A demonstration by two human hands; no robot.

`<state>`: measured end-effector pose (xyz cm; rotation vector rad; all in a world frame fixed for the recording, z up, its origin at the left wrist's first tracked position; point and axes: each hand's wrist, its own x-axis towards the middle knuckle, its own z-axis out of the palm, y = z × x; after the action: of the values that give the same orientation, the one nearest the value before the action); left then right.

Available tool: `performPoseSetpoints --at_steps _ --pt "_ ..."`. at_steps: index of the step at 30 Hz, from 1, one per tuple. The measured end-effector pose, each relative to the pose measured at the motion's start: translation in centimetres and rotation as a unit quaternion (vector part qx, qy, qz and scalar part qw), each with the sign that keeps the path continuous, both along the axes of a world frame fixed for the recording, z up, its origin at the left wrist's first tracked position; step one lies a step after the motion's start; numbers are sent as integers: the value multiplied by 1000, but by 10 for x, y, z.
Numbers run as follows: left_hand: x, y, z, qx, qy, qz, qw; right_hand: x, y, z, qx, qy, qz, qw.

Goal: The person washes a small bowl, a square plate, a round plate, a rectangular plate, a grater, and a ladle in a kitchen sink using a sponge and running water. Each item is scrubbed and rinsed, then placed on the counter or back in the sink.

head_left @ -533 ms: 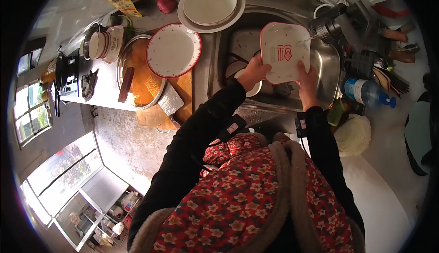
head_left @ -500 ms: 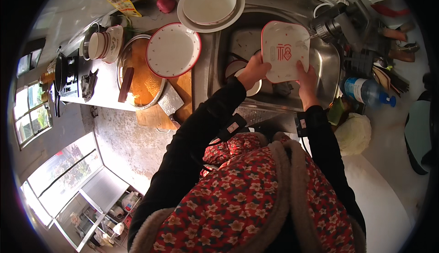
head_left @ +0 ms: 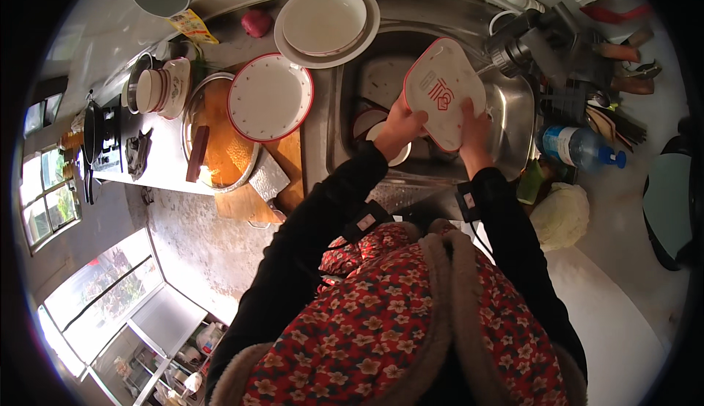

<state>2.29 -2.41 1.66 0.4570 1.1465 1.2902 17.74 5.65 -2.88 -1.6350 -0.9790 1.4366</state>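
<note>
Over the steel sink (head_left: 513,134) I hold a squarish white plate (head_left: 440,76) with a red rim and red marks at its centre. My left hand (head_left: 400,126) grips its left edge, thumb on the face. On its lower right edge is my right hand (head_left: 475,136), slightly blurred, with fingers around the rim. The plate is tilted, its upper end beside the tap (head_left: 506,57). Below it in the sink lie a small white bowl (head_left: 401,155) and another dish (head_left: 369,120), both partly hidden by my left hand and the plate.
Left of the sink, a round red-rimmed plate (head_left: 270,98) overlaps a wooden board (head_left: 292,164) with a cleaver (head_left: 268,178). Stacked white dishes (head_left: 326,21) stand behind. A blue-capped bottle (head_left: 579,148) and a cabbage (head_left: 561,215) are on the right.
The square plate has turned and tilted in my hands, its top swinging left. Both hands still hold it. The whole view has shifted slightly.
</note>
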Motion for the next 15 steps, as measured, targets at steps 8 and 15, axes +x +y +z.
performPoseSetpoints --at_steps 8,15 --pt "4 -3 -18 107 93 18 990 2 3 -7 11 -66 7 998" --pt "5 -6 -2 8 -72 43 996 21 -7 -30 -36 -109 50 992"
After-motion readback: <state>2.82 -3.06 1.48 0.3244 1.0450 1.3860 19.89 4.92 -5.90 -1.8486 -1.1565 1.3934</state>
